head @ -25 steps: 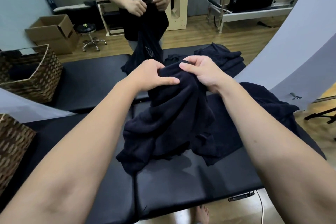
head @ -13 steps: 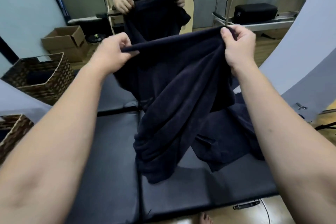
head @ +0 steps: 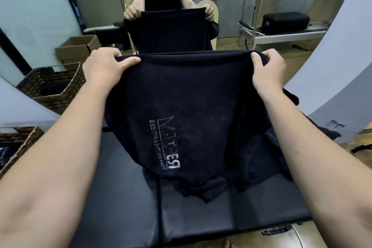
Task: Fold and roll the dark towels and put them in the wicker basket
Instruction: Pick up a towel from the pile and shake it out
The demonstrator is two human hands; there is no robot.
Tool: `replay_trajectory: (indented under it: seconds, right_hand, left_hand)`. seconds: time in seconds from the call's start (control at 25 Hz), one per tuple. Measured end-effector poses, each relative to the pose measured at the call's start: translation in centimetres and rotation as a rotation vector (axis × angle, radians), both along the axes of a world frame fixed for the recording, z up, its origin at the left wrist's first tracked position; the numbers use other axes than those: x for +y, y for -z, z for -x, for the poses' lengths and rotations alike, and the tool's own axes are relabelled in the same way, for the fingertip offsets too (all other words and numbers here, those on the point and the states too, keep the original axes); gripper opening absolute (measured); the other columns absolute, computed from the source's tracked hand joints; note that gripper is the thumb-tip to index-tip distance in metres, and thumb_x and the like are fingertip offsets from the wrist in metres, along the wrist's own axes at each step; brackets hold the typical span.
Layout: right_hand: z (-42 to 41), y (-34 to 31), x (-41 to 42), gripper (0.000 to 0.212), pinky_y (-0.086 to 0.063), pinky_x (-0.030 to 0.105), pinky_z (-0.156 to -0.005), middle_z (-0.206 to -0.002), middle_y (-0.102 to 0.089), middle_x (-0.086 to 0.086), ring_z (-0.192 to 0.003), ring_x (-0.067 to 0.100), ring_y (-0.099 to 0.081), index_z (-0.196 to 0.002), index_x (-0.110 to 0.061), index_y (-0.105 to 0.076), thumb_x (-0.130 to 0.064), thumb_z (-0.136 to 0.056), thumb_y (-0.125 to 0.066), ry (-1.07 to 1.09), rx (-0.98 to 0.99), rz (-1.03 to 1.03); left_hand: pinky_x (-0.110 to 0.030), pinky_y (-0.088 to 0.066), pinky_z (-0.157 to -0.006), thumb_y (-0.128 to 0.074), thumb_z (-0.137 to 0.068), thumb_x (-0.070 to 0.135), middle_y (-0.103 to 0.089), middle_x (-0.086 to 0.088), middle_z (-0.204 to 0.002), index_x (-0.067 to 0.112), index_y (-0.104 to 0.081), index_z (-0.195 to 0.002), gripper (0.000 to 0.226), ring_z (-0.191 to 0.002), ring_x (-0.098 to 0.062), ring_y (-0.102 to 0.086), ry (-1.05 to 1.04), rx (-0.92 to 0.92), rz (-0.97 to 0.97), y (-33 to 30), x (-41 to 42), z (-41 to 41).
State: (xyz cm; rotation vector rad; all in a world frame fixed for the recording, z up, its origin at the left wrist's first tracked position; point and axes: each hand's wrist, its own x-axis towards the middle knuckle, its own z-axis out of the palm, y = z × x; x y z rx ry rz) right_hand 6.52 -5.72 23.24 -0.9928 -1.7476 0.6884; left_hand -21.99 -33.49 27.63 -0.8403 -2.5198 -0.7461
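Both hands are up in front of me, each pinching a top corner of one dark towel (head: 187, 110): my left hand (head: 105, 68) grips the left corner with the thumb laid over the hem, my right hand (head: 268, 71) grips the right corner the same way. Between them the towel hangs spread, its stitched logo (head: 168, 144) facing me sideways, while its lower part bunches on the black padded surface (head: 120, 197). More dark cloth lies crumpled beside it on the right. To fold well, I judge I should keep the top hem taut and level, lift until the bottom edge clears the bunching, then lay it flat and square before bringing the edges together. Slack now would mean a lumpy roll later. My wicker basket (head: 19, 143) waits at my left, just beside the surface; a mirror ahead repeats the scene.
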Motion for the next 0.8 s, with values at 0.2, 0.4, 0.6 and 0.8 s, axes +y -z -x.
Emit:
replay_trajectory:
  seconds: [0.2, 0.4, 0.6, 0.8]
  right_hand:
    - [-0.3, -0.4, -1.6, 0.038, -0.036, 0.035, -0.071, -0.087, -0.057, 0.001, -0.08, 0.027, -0.05, -0.09, -0.016, -0.047, -0.053, -0.098, -0.054, 0.075, -0.134, -0.037]
    - [-1.2, -1.2, -2.8, 0.05, -0.038, 0.037, -0.07, -0.087, -0.058, 0.006, -0.079, 0.032, -0.05, -0.089, -0.016, -0.047, -0.065, -0.094, -0.053, 0.148, -0.21, -0.084]
    - [-2.9, -1.3, -4.9, 0.05, -0.037, 0.037, -0.068, -0.082, -0.058, 0.005, -0.076, 0.032, -0.05, -0.088, -0.015, -0.046, -0.064, -0.095, -0.053, 0.172, -0.179, -0.121]
    - [-5.6, -2.1, -6.4, 0.05, -0.032, 0.036, -0.066, -0.08, -0.055, 0.005, -0.073, 0.031, -0.044, -0.089, -0.015, -0.047, -0.065, -0.096, -0.052, 0.198, -0.241, -0.234]
  left_hand:
    - [-0.047, -0.05, -0.076, -0.055, -0.073, 0.087, -0.069, -0.014, -0.09, 0.015, -0.061, -0.075, 0.072, -0.092, -0.04, -0.062, -0.081, 0.092, -0.061, -0.9, -1.0, -0.6]
    - [-0.047, -0.051, -0.076, -0.053, -0.07, 0.091, -0.069, -0.013, -0.089, 0.018, -0.06, -0.075, 0.073, -0.091, -0.04, -0.062, -0.119, 0.083, -0.108, -1.1, -2.7, -1.2]
    - [-0.045, -0.047, -0.073, -0.053, -0.074, 0.088, -0.07, -0.014, -0.088, 0.015, -0.063, -0.078, 0.073, -0.088, -0.041, -0.062, -0.13, 0.122, -0.142, -1.6, -4.0, -2.9]
    - [-0.047, -0.047, -0.076, -0.051, -0.076, 0.088, -0.066, -0.014, -0.08, 0.016, -0.058, -0.073, 0.072, -0.08, -0.04, -0.059, -0.131, 0.152, -0.178, -2.5, -5.6, -5.1]
